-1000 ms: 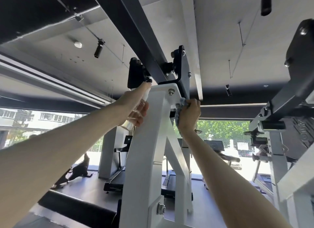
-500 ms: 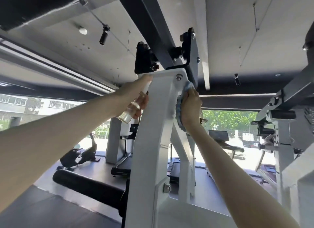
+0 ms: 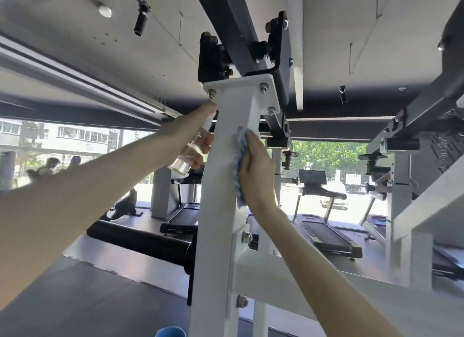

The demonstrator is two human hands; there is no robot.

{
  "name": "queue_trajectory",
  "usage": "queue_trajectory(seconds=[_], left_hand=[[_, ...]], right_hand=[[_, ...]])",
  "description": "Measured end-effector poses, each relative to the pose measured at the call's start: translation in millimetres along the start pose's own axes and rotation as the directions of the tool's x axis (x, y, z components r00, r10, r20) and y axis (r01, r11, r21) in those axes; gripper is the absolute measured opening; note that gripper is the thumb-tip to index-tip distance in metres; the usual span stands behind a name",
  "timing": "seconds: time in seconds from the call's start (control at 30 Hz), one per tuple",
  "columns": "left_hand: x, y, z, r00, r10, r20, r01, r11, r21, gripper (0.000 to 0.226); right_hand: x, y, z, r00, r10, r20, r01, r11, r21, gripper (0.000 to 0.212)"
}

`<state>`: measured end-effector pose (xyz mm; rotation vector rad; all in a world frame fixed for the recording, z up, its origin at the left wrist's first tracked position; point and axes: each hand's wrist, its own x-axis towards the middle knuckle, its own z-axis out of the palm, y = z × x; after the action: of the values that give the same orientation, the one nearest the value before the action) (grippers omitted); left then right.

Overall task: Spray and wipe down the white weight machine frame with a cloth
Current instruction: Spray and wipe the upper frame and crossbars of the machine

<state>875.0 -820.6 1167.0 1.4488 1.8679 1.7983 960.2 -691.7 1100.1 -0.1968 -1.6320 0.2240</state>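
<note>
**A:** How are the arms held?

**B:** Both are stretched up and forward. The right hand (image 3: 256, 170) is laid on the right side of the white frame (image 3: 218, 223), near the top of its post. The fingers (image 3: 252, 142) are kept almost straight. The blue cloth (image 3: 236, 168) is pressed against the post under them.

**A:** And the other hand?

**B:** The left hand (image 3: 183, 135) is raised just left of the post. The spray bottle (image 3: 187, 157) is gripped by its curled fingers. The first finger is stretched up to the bottle's white top, close under the bolted plate at the top of the post.

**A:** What is kept in the bottle?

**B:** The bottle is see-through and is held tilted. How much liquid is inside cannot be told.

**A:** What is seen further back?

**B:** A black bracket (image 3: 282, 55) is bolted on top of the post. A black padded roller (image 3: 140, 238) is fixed lower down, on the left. Behind it, treadmills (image 3: 324, 233) are lined up by big bright windows (image 3: 329, 155).
</note>
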Motion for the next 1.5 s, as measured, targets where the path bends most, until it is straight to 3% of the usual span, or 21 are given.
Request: queue_trajectory(seconds=[0.07,0.13,0.2,0.27,0.33,0.37,0.43,0.53,0.77,0.8,0.9,0.93,1.0,1.1,1.17,1.2,1.27,1.3,1.33,1.4,1.5], left_hand=[[-2.7,-5.4,-6.1,0.999,-0.030,-0.016,0.030,1.000,-0.007,0.061],[-6.4,-10.4,-10.9,0.998,-0.035,-0.050,0.033,0.999,-0.040,0.059],[-12.4,-17.5,-19.5,0.998,-0.035,-0.060,0.032,0.998,-0.046,0.060],[-20.9,-28.2,-30.4,0.999,-0.043,-0.028,0.042,0.999,-0.034,0.062],[-30.9,-41.1,-42.1,0.998,-0.064,0.008,0.064,0.998,-0.008,0.064],[-35.0,-48.1,-47.0,0.997,-0.076,0.020,0.075,0.997,0.011,0.065],[-39.6,-62.4,-55.1,0.995,-0.098,0.026,0.097,0.995,0.036,0.066],[-43.8,-77.4,-60.0,0.993,-0.119,0.027,0.119,0.993,0.012,0.066],[-64.2,-105.2,-54.0,0.977,-0.197,0.080,0.202,0.977,-0.065,0.064],[-65.7,-108.7,-53.7,0.975,-0.208,0.073,0.213,0.974,-0.071,0.065],[-65.8,-116.2,-55.6,0.972,-0.226,0.066,0.232,0.967,-0.105,0.063],[-66.5,-118.0,-55.0,0.969,-0.236,0.074,0.243,0.963,-0.117,0.063],[-68.5,-119.5,-53.2,0.965,-0.244,0.092,0.254,0.959,-0.127,0.062],[-71.8,-123.0,-48.5,0.964,-0.246,0.097,0.256,0.959,-0.119,0.061],[-73.8,-122.9,-44.2,0.961,-0.255,0.109,0.266,0.957,-0.112,0.061],[-74.5,-123.0,-42.0,0.960,-0.256,0.110,0.268,0.955,-0.123,0.060],[-75.3,-122.5,-34.9,0.960,-0.254,0.115,0.269,0.952,-0.145,0.057],[-75.4,-122.0,-29.7,0.960,-0.254,0.121,0.271,0.952,-0.146,0.058],[-76.2,-121.5,-23.7,0.958,-0.255,0.132,0.272,0.952,-0.139,0.060],[-77.6,-118.8,-9.1,0.957,-0.241,0.161,0.263,0.955,-0.134,0.060],[-79.5,-114.6,15.4,0.949,-0.227,0.217,0.269,0.945,-0.185,0.058]], right_hand=[[14.2,-1.8,10.3,0.958,-0.277,0.072,0.285,0.941,-0.180,0.033],[10.7,-3.9,23.4,0.853,-0.454,0.257,0.522,0.749,-0.409,0.023],[-18.1,-16.1,30.9,0.757,-0.442,0.481,0.651,0.576,-0.495,0.023],[-54.9,-19.1,35.9,0.547,-0.310,0.777,0.793,0.489,-0.364,0.024],[-76.1,-12.5,32.4,0.344,-0.251,0.905,0.865,0.461,-0.201,0.028],[-73.7,-6.2,28.5,0.353,-0.329,0.876,0.878,0.439,-0.189,0.029],[-50.2,-0.9,19.2,0.503,-0.419,0.756,0.857,0.354,-0.374,0.024],[-33.1,-7.5,13.4,0.632,-0.433,0.642,0.772,0.423,-0.475,0.020],[-118.0,26.8,10.2,0.252,-0.514,0.820,0.940,0.331,-0.082,0.029],[-104.0,22.9,8.0,0.295,-0.523,0.800,0.928,0.357,-0.109,0.034],[-72.7,9.0,8.6,0.572,-0.481,0.665,0.801,0.505,-0.323,0.054],[-81.4,8.8,10.1,0.605,-0.464,0.647,0.776,0.524,-0.351,0.054],[-124.1,19.7,14.8,0.536,-0.490,0.688,0.816,0.511,-0.271,0.045],[-190.0,40.8,7.0,0.307,-0.453,0.837,0.883,0.464,-0.072,0.031],[-192.6,38.5,-0.4,0.259,-0.434,0.863,0.880,0.475,-0.025,0.032],[-182.6,32.5,-3.4,0.335,-0.459,0.823,0.861,0.503,-0.070,0.031],[-154.0,15.4,-15.7,0.670,-0.416,0.614,0.703,0.621,-0.347,0.036],[-140.4,9.5,-23.8,0.840,-0.319,0.439,0.527,0.673,-0.520,0.036],[-133.7,6.7,-29.6,0.937,-0.178,0.299,0.333,0.707,-0.623,0.035],[-140.5,6.2,-35.3,0.966,0.054,0.255,0.146,0.698,-0.701,0.033],[-159.7,15.5,-57.0,0.945,0.076,0.318,0.195,0.650,-0.734,0.029]])
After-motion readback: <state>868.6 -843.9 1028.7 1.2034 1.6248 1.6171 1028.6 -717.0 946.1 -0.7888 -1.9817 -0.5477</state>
